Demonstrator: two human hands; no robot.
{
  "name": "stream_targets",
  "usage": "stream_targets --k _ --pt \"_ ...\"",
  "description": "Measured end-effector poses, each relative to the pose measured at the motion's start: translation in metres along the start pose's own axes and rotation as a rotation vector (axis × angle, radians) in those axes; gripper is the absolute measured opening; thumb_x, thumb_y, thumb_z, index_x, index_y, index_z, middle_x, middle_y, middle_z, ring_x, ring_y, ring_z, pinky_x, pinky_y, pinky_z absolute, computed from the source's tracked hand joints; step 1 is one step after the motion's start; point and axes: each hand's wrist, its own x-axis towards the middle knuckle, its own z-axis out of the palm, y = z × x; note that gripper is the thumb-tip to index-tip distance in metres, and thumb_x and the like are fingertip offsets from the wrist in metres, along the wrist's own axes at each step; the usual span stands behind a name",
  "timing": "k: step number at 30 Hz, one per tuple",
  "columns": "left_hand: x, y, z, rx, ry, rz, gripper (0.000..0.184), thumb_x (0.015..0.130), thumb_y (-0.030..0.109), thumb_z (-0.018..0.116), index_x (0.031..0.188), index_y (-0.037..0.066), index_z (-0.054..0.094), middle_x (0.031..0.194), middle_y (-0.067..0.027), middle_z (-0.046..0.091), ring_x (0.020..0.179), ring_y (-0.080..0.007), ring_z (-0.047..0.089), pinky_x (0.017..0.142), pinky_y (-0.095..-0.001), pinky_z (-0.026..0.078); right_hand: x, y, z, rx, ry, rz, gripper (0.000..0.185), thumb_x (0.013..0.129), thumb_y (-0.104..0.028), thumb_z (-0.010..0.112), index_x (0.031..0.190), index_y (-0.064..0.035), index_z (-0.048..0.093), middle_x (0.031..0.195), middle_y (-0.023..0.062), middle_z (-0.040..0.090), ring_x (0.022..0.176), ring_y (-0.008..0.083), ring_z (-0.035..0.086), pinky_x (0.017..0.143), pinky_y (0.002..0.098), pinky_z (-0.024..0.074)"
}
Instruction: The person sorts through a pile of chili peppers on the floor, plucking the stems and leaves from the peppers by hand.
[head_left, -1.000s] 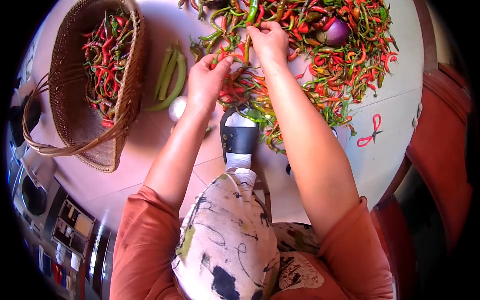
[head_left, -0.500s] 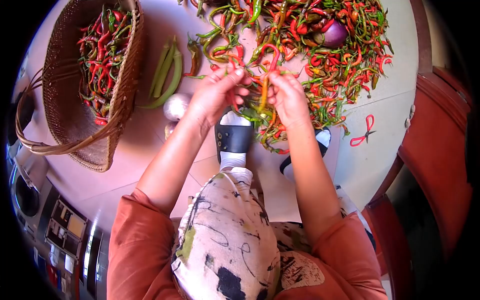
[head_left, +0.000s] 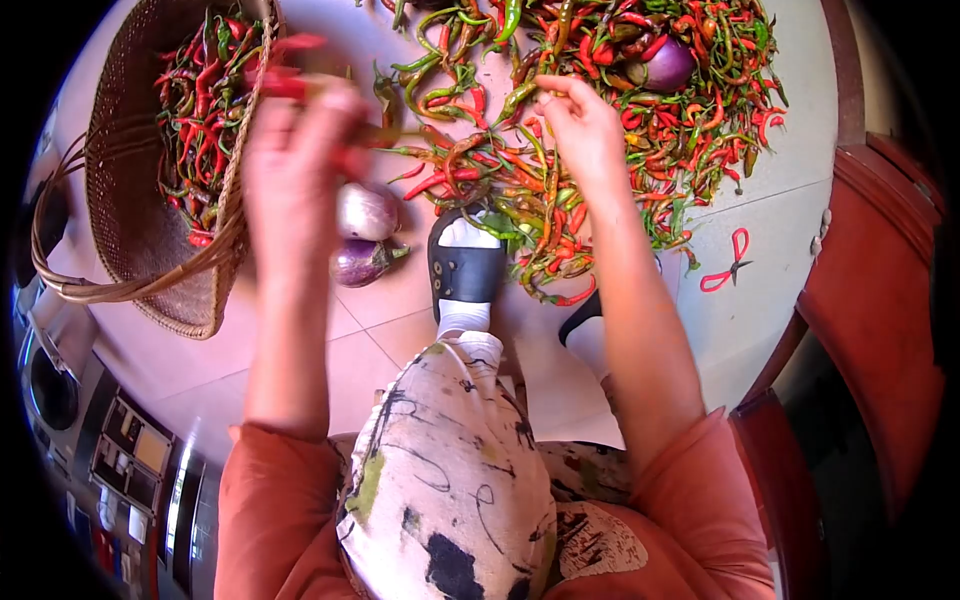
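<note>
My left hand (head_left: 305,150) is smeared by motion beside the basket's right rim, closed around several red chili peppers (head_left: 290,85) that stick out past its fingers. The wicker basket (head_left: 120,215) with its bent handle holds a heap of red and dark green chilies (head_left: 205,120). Over the loose pile of chilies (head_left: 700,130) on the floor, my right hand (head_left: 588,135) has thumb and index finger pinched at the end of a greenish chili pepper (head_left: 518,102). Its other fingers are partly hidden.
Two purple-white eggplants (head_left: 368,212) lie on the tiles right of the basket, and another eggplant (head_left: 668,66) sits within the pile. Red-handled scissors (head_left: 728,262) rest at the right. My sandalled foot (head_left: 466,265) is close to the pile; red wooden furniture (head_left: 870,270) stands at the right.
My left hand has swung left from the pile to the basket's rim, carrying red chilies. My right hand has moved up and slightly right, away from the chilies it was handling.
</note>
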Motion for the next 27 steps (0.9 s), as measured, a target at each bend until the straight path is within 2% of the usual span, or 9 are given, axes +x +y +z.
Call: stream_targets --k 3,7,10,14,16,18,20,25,27 --pt "0.016 0.054 -0.039 0.464 0.264 0.690 0.017 0.085 0.013 0.066 0.099 0.003 0.063 0.089 -0.0034 0.066 0.074 -0.0068 0.059 0.061 -0.0176 0.044 0.017 0.010 0.005 -0.140 -0.120 0.067 0.030 0.082 -0.022 0.065 0.106 -0.0039 0.061 0.076 0.0071 0.067 0.068 0.0175 0.063 0.064 0.0313 0.0487" --pt "0.047 0.057 -0.075 1.704 0.509 0.855 0.062 0.075 0.032 0.074 0.124 0.002 0.053 0.112 -0.0195 0.060 0.105 -0.0292 0.055 0.094 -0.0415 0.041 0.024 0.001 0.018 -0.517 0.188 0.056 0.040 0.076 -0.033 0.069 0.100 -0.0040 0.056 0.079 0.0104 0.068 0.077 0.0314 0.064 0.070 0.0408 0.0490" --pt "0.032 0.033 -0.041 1.468 0.429 1.055 0.056 0.075 0.029 0.073 0.123 0.007 0.054 0.127 -0.0189 0.050 0.120 -0.0359 0.041 0.098 -0.0478 0.035 0.029 0.022 0.022 -0.474 0.253 0.045 0.039 0.074 -0.029 0.071 0.097 -0.0011 0.056 0.076 0.0113 0.067 0.071 0.0293 0.065 0.065 0.0390 0.0498" --pt "0.008 -0.020 0.012 0.915 -0.209 0.673 0.036 0.082 0.020 0.065 0.114 0.004 0.061 0.110 -0.0189 0.060 0.099 -0.0295 0.058 0.086 -0.0377 0.046 0.011 0.012 0.001 0.305 0.041 0.328 0.021 0.080 -0.015 0.069 0.092 -0.0008 0.059 0.072 0.0033 0.062 0.054 0.0069 0.053 0.046 0.0211 0.0391" --pt "-0.001 -0.041 0.037 0.671 -0.324 0.057 0.033 0.084 0.020 0.063 0.112 0.002 0.062 0.100 -0.0193 0.064 0.088 -0.0300 0.063 0.081 -0.0339 0.049 -0.008 0.000 -0.011 0.403 0.045 0.296 0.016 0.082 -0.015 0.067 0.091 -0.0040 0.060 0.071 -0.0009 0.059 0.054 0.0042 0.049 0.045 0.0185 0.0343" --pt "-0.003 -0.065 0.046 0.677 -0.376 0.032 0.034 0.090 0.023 0.060 0.114 -0.001 0.060 0.099 -0.0111 0.067 0.089 -0.0140 0.061 0.080 -0.0274 0.048 -0.022 0.001 -0.024 0.403 0.036 0.292 0.014 0.083 -0.016 0.067 0.090 -0.0072 0.060 0.071 -0.0035 0.058 0.054 0.0024 0.047 0.047 0.0168 0.0326" --pt "-0.001 -0.083 0.050 0.752 -0.494 0.026 0.037 0.091 0.027 0.058 0.115 -0.002 0.059 0.100 -0.0110 0.067 0.089 -0.0153 0.062 0.080 -0.0289 0.049 -0.032 0.010 -0.036 0.574 -0.085 0.421 0.012 0.084 -0.018 0.066 0.089 -0.0085 0.061 0.073 -0.0044 0.057 0.054 0.0017 0.047 0.047 0.0164 0.0324" --pt "-0.003 -0.097 0.065 -0.121 -0.650 -0.828 0.027 0.091 0.023 0.058 0.109 0.004 0.061 0.089 -0.0035 0.066 0.078 -0.0101 0.062 0.070 -0.0251 0.051 -0.043 0.024 -0.037 0.683 -0.276 0.571 0.022 0.087 -0.017 0.062 0.105 -0.0049 0.063 0.071 -0.0060 0.054 0.056 0.0013 0.045 0.048 0.0159 0.0322" --pt "-0.006 -0.102 0.066 -0.055 -0.666 -0.767 0.024 0.090 0.022 0.059 0.106 0.005 0.062 0.086 -0.0015 0.066 0.074 -0.0089 0.061 0.067 -0.0239 0.051 -0.044 0.021 -0.031 0.703 -0.283 0.536 0.024 0.087 -0.017 0.062 0.107 -0.0044 0.062 0.071 -0.0064 0.054 0.058 0.0010 0.045 0.049 0.0155 0.0320"
